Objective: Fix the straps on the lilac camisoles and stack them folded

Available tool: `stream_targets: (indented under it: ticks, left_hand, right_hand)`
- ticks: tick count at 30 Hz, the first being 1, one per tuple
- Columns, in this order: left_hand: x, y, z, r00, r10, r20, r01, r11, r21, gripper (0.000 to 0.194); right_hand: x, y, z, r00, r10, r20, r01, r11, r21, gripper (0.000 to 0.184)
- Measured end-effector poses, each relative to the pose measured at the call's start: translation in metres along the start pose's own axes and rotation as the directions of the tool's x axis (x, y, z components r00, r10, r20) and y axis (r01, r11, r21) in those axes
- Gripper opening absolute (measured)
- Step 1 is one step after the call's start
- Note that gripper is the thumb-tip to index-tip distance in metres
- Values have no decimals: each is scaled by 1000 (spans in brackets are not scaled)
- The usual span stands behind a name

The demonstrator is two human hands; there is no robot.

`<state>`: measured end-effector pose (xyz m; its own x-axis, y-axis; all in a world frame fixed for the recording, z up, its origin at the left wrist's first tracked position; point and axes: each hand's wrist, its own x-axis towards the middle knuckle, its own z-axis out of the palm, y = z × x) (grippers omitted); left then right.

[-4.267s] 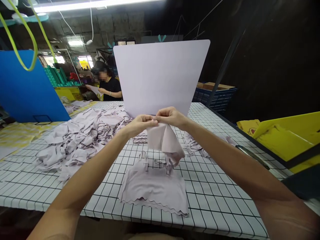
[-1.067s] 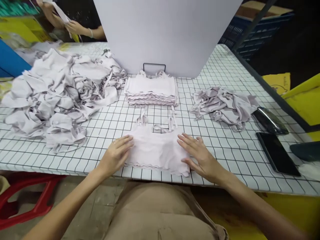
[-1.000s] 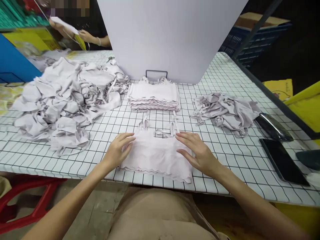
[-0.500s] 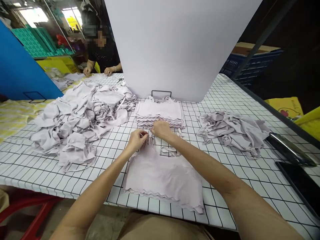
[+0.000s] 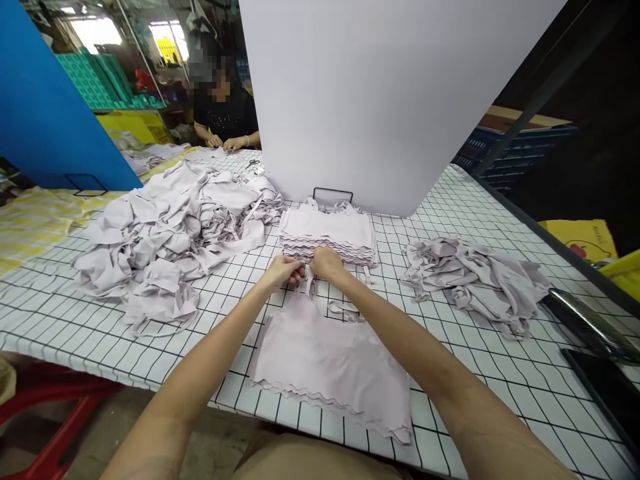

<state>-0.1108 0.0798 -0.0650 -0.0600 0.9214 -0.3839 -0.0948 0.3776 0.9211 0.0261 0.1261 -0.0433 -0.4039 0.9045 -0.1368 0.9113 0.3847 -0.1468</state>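
Note:
A pale lilac camisole lies flat before me, its wavy hem toward the table's front edge and its straps pointing away. My left hand pinches the camisole's left strap, fingertips closed. Just right of it, my right hand is closed at the same strap; its fingertips are partly hidden. The right strap lies loose on the table, partly behind my right forearm. Directly beyond my hands is a neat stack of folded camisoles.
A big heap of lilac garments lies left, a smaller pile right. A phone and a shiny dark object lie at the right. A white board stands behind the stack. Another person works across the table.
Earlier I held a garment up in the air, then both open hands lay on the flat camisole. They have since moved forward and closed on its left strap.

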Motion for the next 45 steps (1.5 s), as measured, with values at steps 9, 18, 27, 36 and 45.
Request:
stream_targets:
  ticks: [9, 18, 27, 36, 45]
  left_hand:
    - [-10, 7, 6, 999, 38, 5, -37, 992, -123, 49]
    - [-56, 10, 10, 918, 395, -18, -395, 918, -13, 27]
    - [-96, -3, 7, 992, 95, 79, -68, 954, -291, 49]
    - [-109, -17, 11, 995, 103, 6, -99, 966, -240, 46]
    - [-113, -25, 12, 995, 95, 2, -92, 969, -228, 43]
  right_hand:
    - [-48, -11, 11, 963, -203, -177, 217, 974, 63, 28]
    - [-51, 17, 9, 861, -138, -490, 482, 530, 697, 37]
    - [-71, 19, 12, 401, -556, -728, 718, 684, -126, 26]
    - [-87, 28, 15, 372, -678, -634, 661, 673, -333, 29]
    - [-94, 22, 12, 229, -740, -633, 647, 601, -468, 25]
